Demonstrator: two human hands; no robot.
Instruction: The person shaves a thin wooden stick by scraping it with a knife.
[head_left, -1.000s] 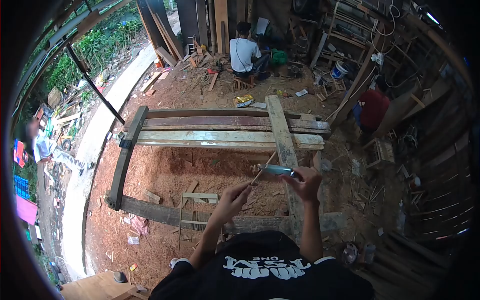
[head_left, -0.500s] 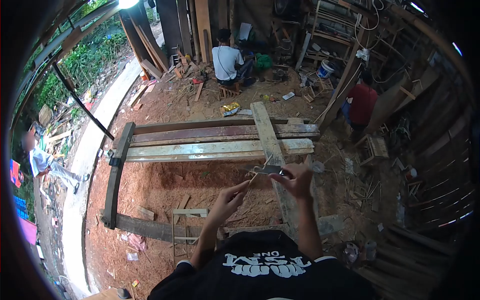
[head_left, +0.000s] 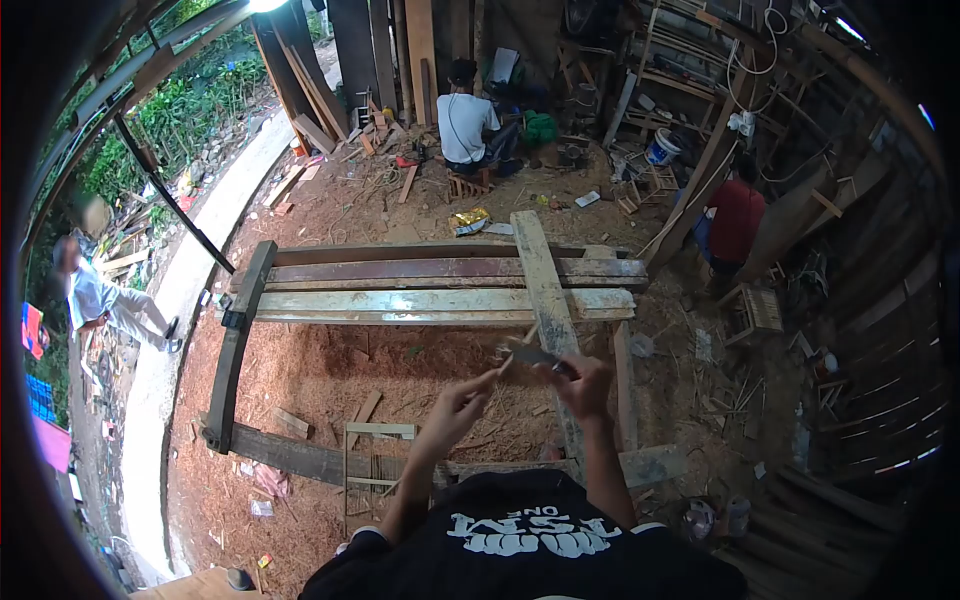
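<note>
My left hand [head_left: 458, 412] is closed around a thin wooden stick [head_left: 506, 365], which points up and away from me. In my right hand [head_left: 584, 388] is a knife [head_left: 534, 354], its handle wrapped by the fingers and its blade pointing left. The blade lies against or across the stick just beyond my left fingertips; exact contact is too small to tell. Small pale curls, likely shavings, show near the blade tip. Both hands are above the near side of a wooden bench frame [head_left: 420, 300], beside its slanting crosspiece [head_left: 545, 285].
A small slatted wooden frame [head_left: 380, 430] stands below my left forearm. Wood shavings [head_left: 300, 390] cover the ground. One person in white [head_left: 465, 128] sits ahead, another in red [head_left: 735, 215] sits at right. A third person [head_left: 115, 300] is outside at left, beyond a concrete edge [head_left: 165, 400].
My right hand and the knife have come down towards me, and the blade is now lower along the stick. The view has shifted slightly. The person outside has changed posture a little.
</note>
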